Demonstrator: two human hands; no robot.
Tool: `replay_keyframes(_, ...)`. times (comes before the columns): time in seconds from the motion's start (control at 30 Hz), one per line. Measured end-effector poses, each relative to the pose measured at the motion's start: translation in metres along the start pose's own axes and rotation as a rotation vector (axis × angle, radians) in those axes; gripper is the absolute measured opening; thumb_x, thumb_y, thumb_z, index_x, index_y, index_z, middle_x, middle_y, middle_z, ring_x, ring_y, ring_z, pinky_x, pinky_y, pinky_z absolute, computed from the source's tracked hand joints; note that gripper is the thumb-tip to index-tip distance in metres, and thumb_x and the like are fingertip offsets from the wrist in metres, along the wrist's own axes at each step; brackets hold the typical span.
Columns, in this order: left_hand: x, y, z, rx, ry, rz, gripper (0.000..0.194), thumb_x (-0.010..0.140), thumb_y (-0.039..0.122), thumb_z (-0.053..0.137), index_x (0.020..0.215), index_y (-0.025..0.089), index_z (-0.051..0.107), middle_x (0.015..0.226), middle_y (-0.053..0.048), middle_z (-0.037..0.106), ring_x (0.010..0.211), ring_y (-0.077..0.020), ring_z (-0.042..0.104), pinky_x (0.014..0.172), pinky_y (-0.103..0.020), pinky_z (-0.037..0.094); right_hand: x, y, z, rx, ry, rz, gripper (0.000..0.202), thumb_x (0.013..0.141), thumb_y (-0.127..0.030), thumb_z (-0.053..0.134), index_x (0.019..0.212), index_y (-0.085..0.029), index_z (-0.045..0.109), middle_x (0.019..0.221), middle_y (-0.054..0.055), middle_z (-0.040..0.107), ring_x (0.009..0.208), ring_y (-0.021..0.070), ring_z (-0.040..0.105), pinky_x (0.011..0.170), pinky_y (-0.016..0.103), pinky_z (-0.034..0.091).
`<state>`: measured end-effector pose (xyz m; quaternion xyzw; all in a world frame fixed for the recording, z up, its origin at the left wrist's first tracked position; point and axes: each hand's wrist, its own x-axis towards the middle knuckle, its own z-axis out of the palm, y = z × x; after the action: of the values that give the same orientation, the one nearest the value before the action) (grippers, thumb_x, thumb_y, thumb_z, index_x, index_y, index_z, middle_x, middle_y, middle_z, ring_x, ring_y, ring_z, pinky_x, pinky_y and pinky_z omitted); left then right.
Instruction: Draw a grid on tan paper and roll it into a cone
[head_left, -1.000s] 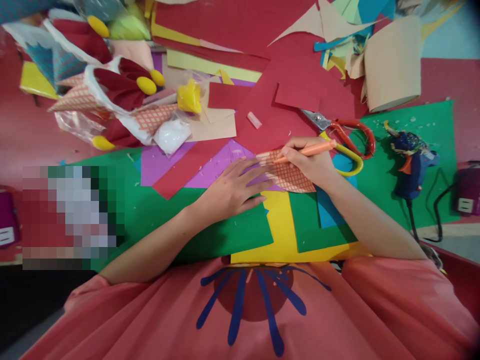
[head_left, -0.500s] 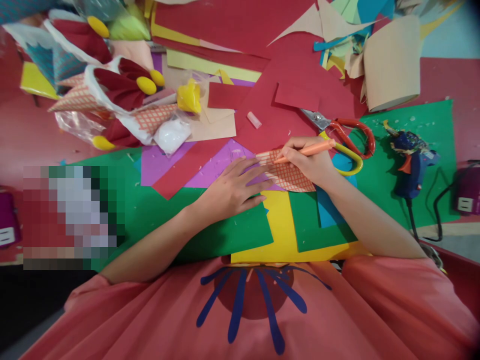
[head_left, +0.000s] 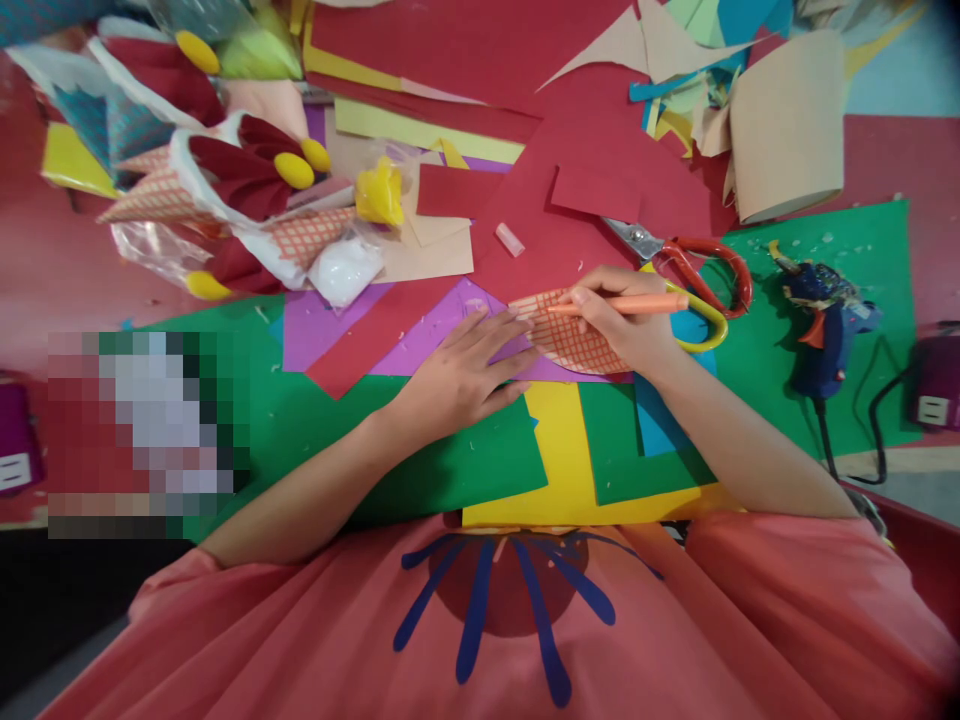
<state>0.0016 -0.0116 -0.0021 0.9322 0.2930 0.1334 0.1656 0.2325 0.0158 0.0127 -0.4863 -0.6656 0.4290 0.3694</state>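
My right hand [head_left: 626,325] grips an orange marker [head_left: 656,302], its tip pointing left onto a pale paper piece [head_left: 581,347] covered with an orange criss-cross pattern. Stripes show at the left end of that piece. My left hand [head_left: 469,372] lies flat with fingers stretched, its fingertips on the piece's left edge. Beneath the piece is purple paper [head_left: 420,345]. A small pinkish cap [head_left: 510,240] rests just above on red paper [head_left: 540,200]. Scissors [head_left: 679,265] with red and yellow handles lie beyond my right hand.
A blue glue gun [head_left: 823,340] lies on green sheet [head_left: 889,270] at right, its cord trailing. A beige paper tube [head_left: 787,130] stands behind it. Patterned cones with red insides [head_left: 240,165] and a white bundle [head_left: 346,265] are at left. Paper scraps cover the back.
The marker has tilted flatter and shifted slightly right with my right hand. The patterned piece has turned slightly, its lower edge now higher. My left hand stays nearly in place.
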Motion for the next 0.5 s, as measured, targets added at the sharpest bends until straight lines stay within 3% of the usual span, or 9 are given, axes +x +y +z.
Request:
replay_keyframes(0.3,-0.0009,-0.0005,0.0015,-0.016,0.008,-0.009,0.034,0.098,0.032,0.046,0.123,0.016,0.062,0.138,-0.017,0.055,0.133,-0.0326,0.048,0.11,-0.061,0.037,0.0029,0.0087,0.0026,-0.021,-0.058,-0.004,0.026,0.088,-0.034,0.056,0.07,-0.015,0.062,0.06,-0.002,0.058,0.057,0.0083,0.05,0.056,0.023,0.037)
replay_keyframes(0.5,0.0002,0.0001,0.0,-0.002,0.016,0.008,0.034,0.098,0.031,0.046,0.122,0.015,0.063,0.133,-0.018,0.058,0.132,-0.0336,0.049,0.109,-0.06,0.04,0.0031,0.0051,0.0023,0.017,-0.077,0.047,0.024,0.081,-0.024,0.056,0.059,-0.015,0.057,0.055,-0.002,0.055,0.053,0.0078,0.048,0.051,0.023,0.034)
